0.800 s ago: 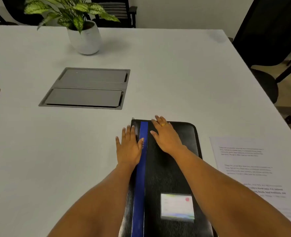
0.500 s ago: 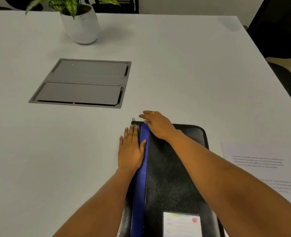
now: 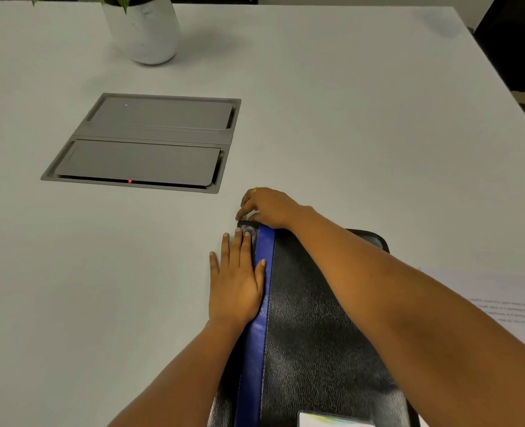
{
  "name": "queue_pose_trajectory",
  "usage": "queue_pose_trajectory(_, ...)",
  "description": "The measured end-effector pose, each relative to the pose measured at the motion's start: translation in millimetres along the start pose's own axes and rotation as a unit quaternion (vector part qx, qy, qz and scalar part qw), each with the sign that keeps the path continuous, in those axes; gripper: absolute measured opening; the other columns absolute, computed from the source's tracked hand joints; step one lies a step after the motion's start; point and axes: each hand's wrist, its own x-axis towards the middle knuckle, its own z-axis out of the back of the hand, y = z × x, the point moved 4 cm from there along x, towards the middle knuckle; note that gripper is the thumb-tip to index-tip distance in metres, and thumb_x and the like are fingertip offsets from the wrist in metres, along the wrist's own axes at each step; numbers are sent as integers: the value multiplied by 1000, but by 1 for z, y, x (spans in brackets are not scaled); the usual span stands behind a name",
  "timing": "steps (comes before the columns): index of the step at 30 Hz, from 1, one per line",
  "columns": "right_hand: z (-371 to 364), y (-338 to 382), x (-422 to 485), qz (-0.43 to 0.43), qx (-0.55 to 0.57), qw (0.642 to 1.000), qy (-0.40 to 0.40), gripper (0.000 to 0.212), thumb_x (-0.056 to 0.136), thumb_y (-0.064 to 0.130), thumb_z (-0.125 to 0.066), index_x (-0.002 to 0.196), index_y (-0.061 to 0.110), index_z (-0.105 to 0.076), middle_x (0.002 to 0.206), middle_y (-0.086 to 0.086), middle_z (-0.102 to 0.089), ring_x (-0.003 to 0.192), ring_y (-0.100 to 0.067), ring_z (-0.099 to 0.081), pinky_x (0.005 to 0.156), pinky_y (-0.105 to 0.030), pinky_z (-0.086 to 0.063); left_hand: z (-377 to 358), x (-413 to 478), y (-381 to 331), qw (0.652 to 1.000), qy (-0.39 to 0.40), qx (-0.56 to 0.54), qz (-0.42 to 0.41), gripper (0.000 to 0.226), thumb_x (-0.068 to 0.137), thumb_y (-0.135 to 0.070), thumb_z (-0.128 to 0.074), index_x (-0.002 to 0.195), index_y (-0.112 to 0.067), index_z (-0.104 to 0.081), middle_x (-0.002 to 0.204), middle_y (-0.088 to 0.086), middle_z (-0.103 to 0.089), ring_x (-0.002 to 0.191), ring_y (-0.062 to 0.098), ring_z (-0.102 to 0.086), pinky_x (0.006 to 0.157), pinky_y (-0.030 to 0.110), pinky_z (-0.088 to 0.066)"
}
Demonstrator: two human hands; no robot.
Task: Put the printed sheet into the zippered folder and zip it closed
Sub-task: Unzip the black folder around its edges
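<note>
Your left hand (image 3: 236,285) lies flat, fingers straight, on the zippered folder (image 3: 316,318), lower centre. Your right hand (image 3: 269,208) curls at its upper-left corner — grip unclear. The printed sheet (image 3: 507,300) lies at right edge.

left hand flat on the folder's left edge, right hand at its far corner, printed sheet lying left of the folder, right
No: the head view shows the printed sheet lying right of the zippered folder. The left hand and right hand are as you say.
</note>
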Motion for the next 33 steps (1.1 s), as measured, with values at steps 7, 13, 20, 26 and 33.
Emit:
queue_pose_trajectory(7,2,-4,2,8,49,999,-4,14,86,11,-58,95,11,-68,110,-8,-61,90,-14,-50,79,-29,-41,1,-1,-1,1000,-5,-6,3,60,96,-46,-18,148,-20,-7,158,-1,-6,146,20,0,117,40,-3)
queue_pose_trajectory(13,-1,-15,-8,-13,129,991,-12,17,87,7,-57,100,7,-67,107,-12,-60,90,-14,-47,85,-29,-41,2,-2,-1,1000,-4,0,10,59,96,-46,-19,148,-20,-10,158,-2,-8,146,19,0,117,43,-4)
queue_pose_trajectory(20,-1,-22,-14,-14,141,990,-20,16,86,8,-59,98,7,-69,104,-13,-61,88,-15,-46,82,-29,-41,2,-2,1,999,7,25,32,60,94,-50,-14,148,-24,-7,158,-5,-5,146,18,3,115,50,-2)
queue_pose_trajectory(26,4,-34,-25,-3,136,991,-13,15,85,7,-61,97,6,-70,92,-6,-57,86,-13,-46,78,-25,-37,3,-2,1,999,18,31,41,58,96,-48,-16,148,-25,-7,158,-7,-3,146,16,5,115,54,-2)
queue_pose_trajectory(33,11,-51,-41,-5,125,992,16,16,85,7,-60,98,5,-69,81,7,-53,85,-12,-46,78,-21,-36,5,-2,0,998,20,33,40,57,97,-46,-16,148,-24,-7,158,-7,-4,146,17,4,114,56,-4)
